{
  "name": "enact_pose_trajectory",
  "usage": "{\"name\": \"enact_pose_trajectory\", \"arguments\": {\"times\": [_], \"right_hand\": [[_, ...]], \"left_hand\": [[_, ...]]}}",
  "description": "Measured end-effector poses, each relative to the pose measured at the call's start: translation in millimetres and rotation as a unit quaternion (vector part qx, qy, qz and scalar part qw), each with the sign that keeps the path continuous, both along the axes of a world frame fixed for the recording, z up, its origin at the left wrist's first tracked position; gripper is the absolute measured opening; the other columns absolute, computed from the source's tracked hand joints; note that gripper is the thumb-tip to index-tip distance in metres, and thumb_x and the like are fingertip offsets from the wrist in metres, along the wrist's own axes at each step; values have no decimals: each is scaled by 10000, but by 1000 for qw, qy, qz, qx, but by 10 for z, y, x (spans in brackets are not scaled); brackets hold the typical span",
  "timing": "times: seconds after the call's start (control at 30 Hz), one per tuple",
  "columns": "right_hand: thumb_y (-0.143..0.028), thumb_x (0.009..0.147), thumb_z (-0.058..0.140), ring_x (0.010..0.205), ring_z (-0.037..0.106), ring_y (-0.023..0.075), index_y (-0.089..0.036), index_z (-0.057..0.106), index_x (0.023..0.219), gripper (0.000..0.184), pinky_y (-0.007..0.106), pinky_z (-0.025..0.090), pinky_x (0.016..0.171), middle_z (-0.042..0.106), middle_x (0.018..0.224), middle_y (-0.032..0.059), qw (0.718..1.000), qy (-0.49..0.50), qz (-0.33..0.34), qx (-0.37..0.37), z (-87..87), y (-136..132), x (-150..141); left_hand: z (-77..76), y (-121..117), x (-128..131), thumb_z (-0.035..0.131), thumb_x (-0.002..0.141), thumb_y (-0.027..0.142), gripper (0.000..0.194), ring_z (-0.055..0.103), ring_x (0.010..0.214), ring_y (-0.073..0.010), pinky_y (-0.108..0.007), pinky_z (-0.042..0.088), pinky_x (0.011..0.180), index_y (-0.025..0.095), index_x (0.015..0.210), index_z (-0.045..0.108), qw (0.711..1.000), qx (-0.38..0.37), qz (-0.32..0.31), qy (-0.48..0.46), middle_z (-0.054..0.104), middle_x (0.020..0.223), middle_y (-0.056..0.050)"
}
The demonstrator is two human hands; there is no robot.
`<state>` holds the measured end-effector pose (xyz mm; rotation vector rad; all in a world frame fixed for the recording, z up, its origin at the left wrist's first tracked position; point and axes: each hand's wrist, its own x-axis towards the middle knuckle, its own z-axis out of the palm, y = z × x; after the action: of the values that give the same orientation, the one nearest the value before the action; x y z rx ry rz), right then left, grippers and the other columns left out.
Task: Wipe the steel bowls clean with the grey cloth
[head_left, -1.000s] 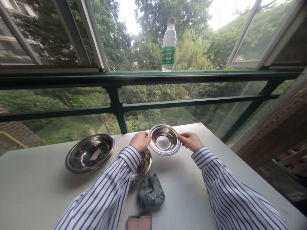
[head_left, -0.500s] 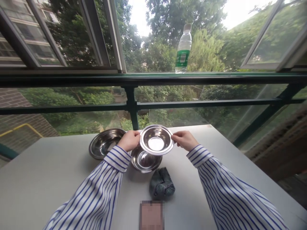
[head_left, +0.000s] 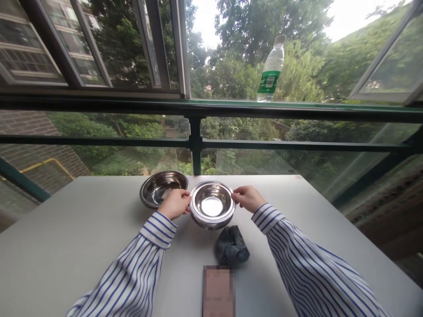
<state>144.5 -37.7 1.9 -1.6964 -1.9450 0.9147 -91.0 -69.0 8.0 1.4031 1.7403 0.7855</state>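
A small shiny steel bowl (head_left: 212, 203) is held by its rim between both my hands, low over the white table (head_left: 66, 237). It sits on or just above a second steel bowl (head_left: 211, 225), of which only the lower edge shows. My left hand (head_left: 174, 204) pinches the left rim, my right hand (head_left: 244, 197) the right rim. A larger steel bowl (head_left: 161, 188) rests on the table just left of my left hand. A crumpled grey-green cloth (head_left: 231, 249) lies in front of the bowls.
A water bottle with a green label (head_left: 271, 70) stands on the green railing (head_left: 211, 109) behind the table. A blurred flat object (head_left: 218, 290) lies at the table's near edge. Open windows and trees fill the background.
The held bowl has come down and leftward, from beside the second small bowl to right over it. The view has shifted, so everything sits more to the right.
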Motion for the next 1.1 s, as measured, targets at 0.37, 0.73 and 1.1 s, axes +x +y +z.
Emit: {"name": "enact_pose_trajectory", "arguments": {"times": [0.37, 0.73, 1.1], "right_hand": [[-318, 879, 495, 897, 573, 169, -158, 546, 1068, 253, 356, 492, 764, 565, 1076, 61, 993, -112, 28, -32, -125, -6, -53], [-330, 876, 493, 792, 592, 139, -141, 593, 945, 225, 319, 485, 723, 619, 922, 39, 988, -150, 25, 9, -151, -29, -48], [-271, 777, 494, 773, 610, 182, -169, 696, 838, 234, 238, 392, 664, 682, 801, 65, 985, -161, 8, 67, -204, -39, -44]], "left_hand": [[-236, -16, -21, 545, 715, 156, 150, 592, 463, -152, -228, 461, 425, 78, 808, 634, 1000, -29, -3, 4, 588, 478, -19], [-291, -47, 16, 528, 700, 165, 131, 570, 446, -139, -214, 431, 409, 102, 730, 639, 998, -24, -30, 42, 596, 497, -27], [-327, -70, 42, 515, 692, 176, 140, 562, 422, -141, -215, 418, 410, 125, 667, 643, 997, -21, -35, 70, 600, 473, -20]]}}
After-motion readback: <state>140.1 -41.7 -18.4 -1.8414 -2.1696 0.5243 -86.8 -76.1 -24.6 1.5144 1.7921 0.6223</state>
